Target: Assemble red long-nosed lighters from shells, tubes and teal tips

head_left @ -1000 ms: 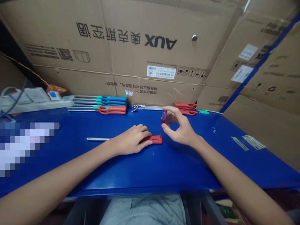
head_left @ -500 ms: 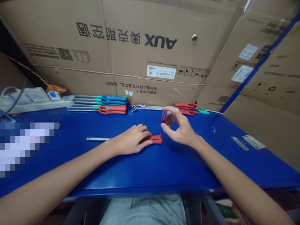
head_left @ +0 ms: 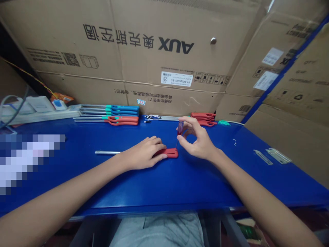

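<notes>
Fingers [head_left: 190, 122] of my right hand [head_left: 199, 142] are pinching a small screwdriver [head_left: 180, 128] with a clear and red grip: index on the top end, thumb low on the side, the others curled behind. Driver is near vertical, slight tilt, with its thin shaft down at the right end of a red handle [head_left: 172, 153]. Can't tell if the tip is seated; too small at this view.

Right wrist sits low, knuckles up, and the right forearm [head_left: 254, 188] comes in diagonally from the lower right corner. I have the left hand [head_left: 144, 154] palm down over the other end of that handle, thumb along the near edge, fingers bent across the top, gripping it against the surface [head_left: 144, 192]. Left forearm [head_left: 74, 188] runs in from lower left.

Handle lies flat, slotted face up, directly below the right fingers and partly under the left ones. Metal rod [head_left: 106, 152] emerges left of the left hand, in line with it; the join is hidden.

Further out, I see blue-handled lighters [head_left: 124, 109] and red-handled lighters [head_left: 124, 120] stacked back left, more red handles [head_left: 203, 116] behind the right hand, pale strips [head_left: 279, 156] far right, and cardboard [head_left: 138, 68] behind.
</notes>
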### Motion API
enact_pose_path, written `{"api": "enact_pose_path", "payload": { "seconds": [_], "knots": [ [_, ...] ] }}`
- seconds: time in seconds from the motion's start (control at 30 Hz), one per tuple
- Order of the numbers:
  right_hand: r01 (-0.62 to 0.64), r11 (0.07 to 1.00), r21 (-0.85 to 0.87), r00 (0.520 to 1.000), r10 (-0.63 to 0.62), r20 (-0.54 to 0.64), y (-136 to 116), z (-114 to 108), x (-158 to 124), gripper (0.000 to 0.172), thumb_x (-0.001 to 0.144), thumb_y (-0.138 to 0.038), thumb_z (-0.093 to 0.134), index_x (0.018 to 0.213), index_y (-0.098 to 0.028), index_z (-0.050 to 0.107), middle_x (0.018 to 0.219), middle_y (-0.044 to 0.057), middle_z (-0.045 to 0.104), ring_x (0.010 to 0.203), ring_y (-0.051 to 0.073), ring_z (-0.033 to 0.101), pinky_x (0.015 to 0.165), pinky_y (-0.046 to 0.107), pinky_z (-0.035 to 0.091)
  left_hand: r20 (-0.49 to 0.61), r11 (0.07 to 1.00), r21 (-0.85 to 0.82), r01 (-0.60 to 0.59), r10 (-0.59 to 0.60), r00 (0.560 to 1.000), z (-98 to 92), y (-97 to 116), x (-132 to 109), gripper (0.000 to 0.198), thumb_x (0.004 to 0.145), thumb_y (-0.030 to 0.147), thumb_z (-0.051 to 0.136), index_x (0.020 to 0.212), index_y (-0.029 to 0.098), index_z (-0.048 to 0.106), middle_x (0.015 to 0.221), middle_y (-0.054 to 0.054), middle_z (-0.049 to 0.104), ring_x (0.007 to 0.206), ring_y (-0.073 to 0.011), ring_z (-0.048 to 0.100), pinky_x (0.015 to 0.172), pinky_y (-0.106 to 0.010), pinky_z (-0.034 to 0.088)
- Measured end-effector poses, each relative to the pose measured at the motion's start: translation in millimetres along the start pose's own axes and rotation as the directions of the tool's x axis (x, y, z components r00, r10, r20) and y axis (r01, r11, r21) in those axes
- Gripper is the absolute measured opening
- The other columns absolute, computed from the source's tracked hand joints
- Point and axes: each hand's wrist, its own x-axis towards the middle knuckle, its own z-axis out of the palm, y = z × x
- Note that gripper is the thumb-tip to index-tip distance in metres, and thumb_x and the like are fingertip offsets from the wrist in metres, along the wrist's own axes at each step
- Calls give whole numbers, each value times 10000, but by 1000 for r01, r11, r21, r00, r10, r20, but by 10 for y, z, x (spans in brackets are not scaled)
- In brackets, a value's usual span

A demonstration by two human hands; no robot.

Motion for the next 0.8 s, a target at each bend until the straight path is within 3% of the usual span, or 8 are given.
{"api": "enact_pose_path", "payload": {
  "seconds": [0.1, 0.3, 0.53, 0.8],
  "knots": [
    [0, 1000, 29, 1000, 0, 7, 1, -3, -3, 543, 790, -73, 555, 1270, -260, 386, 929, 26, 587, 825, 163, 610, 654, 299, 535, -2, 1000, 1, -4, 4, 1000, -5, 0, 3, 381, 974, 422, 375, 1076, 157, 629, 987, -88, 595, 912, -213, 540, 837, -350, 414],
    [-10, 1000, -9, 1000, 10, 9, 29, 0, -4, 521, 808, -127, 589, 1270, -268, 396, 838, -12, 535, 645, 116, 550, 618, 295, 517, 5, 1000, 3, -3, 3, 1000, -11, 6, 5, 382, 975, 425, 372, 1065, 157, 629, 989, -88, 596, 904, -212, 537, 835, -355, 415],
    [-4, 1000, 9, 1000, 4, 12, -3, -6, -2, 531, 781, -85, 570, 1252, -265, 402, 907, 13, 575, 764, 146, 592, 657, 301, 529, -12, 1000, 8, -15, 15, 1000, 8, -7, -4, 395, 978, 428, 359, 1078, 156, 627, 989, -90, 598, 904, -213, 537, 833, -359, 416],
    [-24, 999, -33, 1000, 24, 5, 14, -5, -8, 512, 790, -141, 609, 1244, -266, 411, 860, -12, 536, 644, 112, 546, 619, 293, 511, 1, 1000, 3, -7, 7, 1000, -4, 3, 1, 383, 977, 420, 366, 1071, 159, 630, 998, -88, 597, 903, -211, 537, 831, -360, 418]
  ]
}}
